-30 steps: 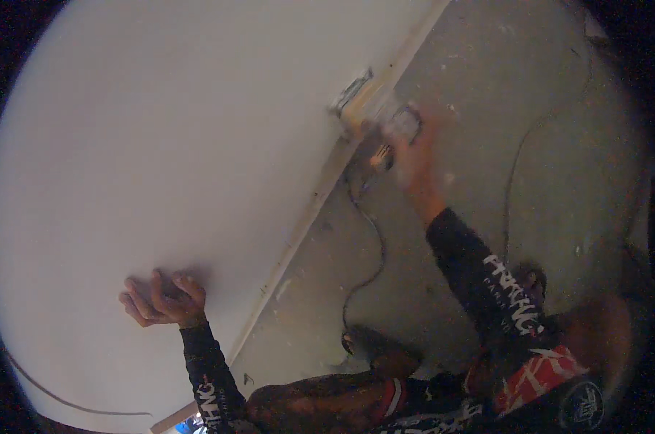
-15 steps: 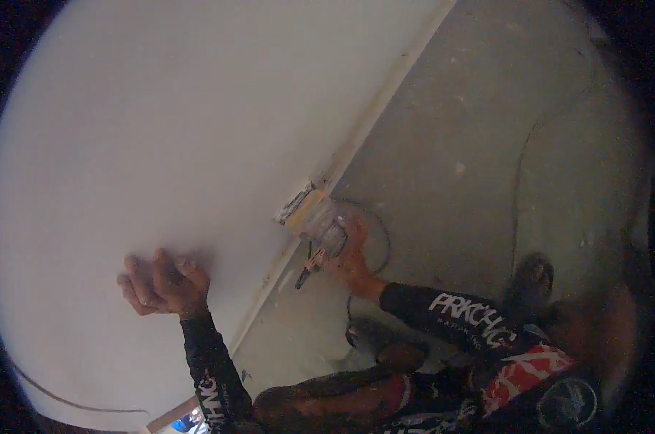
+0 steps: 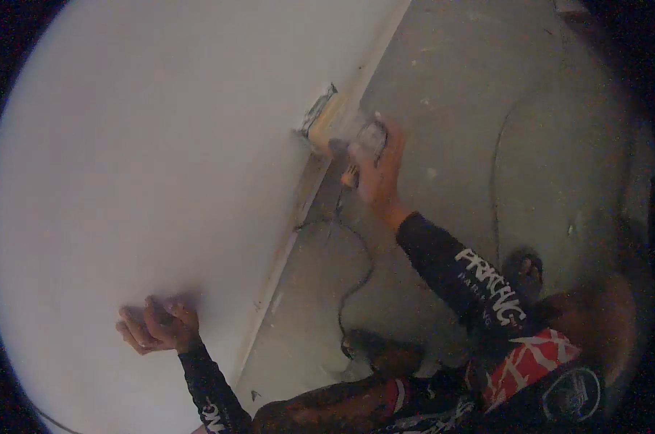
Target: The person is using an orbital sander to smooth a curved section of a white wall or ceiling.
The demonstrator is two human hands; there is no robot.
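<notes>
My right hand is wrapped round a dusty corded power sander with a yellow-orange body. The sander's flat pad, with ragged sheet ends showing, is against the white wall just above its bottom edge. Dust blurs the tool's rear part. Lower on the same wall, my left hand rests with fingers loosely bent and somewhat apart, nothing in them. The sander's cord hangs from its back and loops over the floor towards my foot.
A pale strip runs slantwise where wall meets grey floor. Another dark cable lies across the floor at right. My feet, one at right and one nearer the wall, stand on the floor below my right arm.
My right hand has moved the sander up and farther away along the wall's bottom edge, its arm reaching out more. My left hand appears a little lower in the picture, still by the wall.
</notes>
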